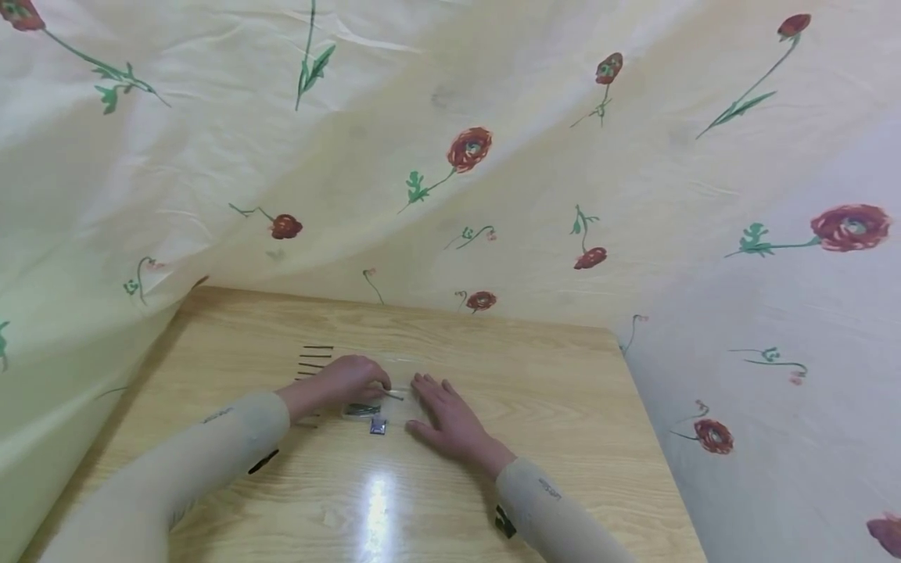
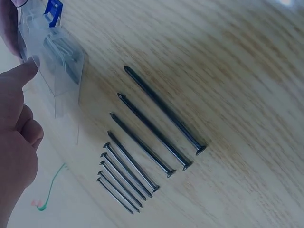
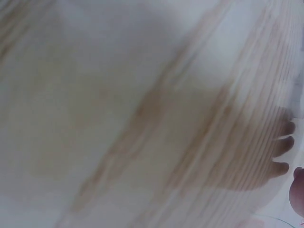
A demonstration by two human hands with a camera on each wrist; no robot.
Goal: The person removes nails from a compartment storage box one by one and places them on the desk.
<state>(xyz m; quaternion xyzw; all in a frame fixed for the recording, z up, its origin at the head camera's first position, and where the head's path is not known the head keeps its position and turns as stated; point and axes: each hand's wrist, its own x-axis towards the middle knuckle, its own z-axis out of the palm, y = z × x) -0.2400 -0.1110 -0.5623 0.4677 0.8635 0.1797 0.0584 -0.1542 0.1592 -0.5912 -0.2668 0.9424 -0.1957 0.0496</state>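
Observation:
My left hand (image 1: 352, 379) reaches over a clear plastic box (image 2: 66, 102), fingers bent down, a thin grey nail (image 1: 396, 397) pinched at the fingertips. In the left wrist view, that hand's extended finger (image 2: 23, 71) overlaps the box wall, and its grip is hidden. More dark nails (image 1: 362, 410) lie inside the box, near its blue latch (image 1: 378, 426). My right hand (image 1: 450, 418) lies with fingers spread along the box's right side. In the right wrist view only some fingertips show at the right edge.
Left of the box, several loose nails (image 2: 164, 109) lie in a row on the wood-grain table (image 1: 563, 438), graded from long to short. A flower-patterned cloth (image 1: 394, 102) hangs behind the table and along its sides. Light glares on the tabletop in front of the box.

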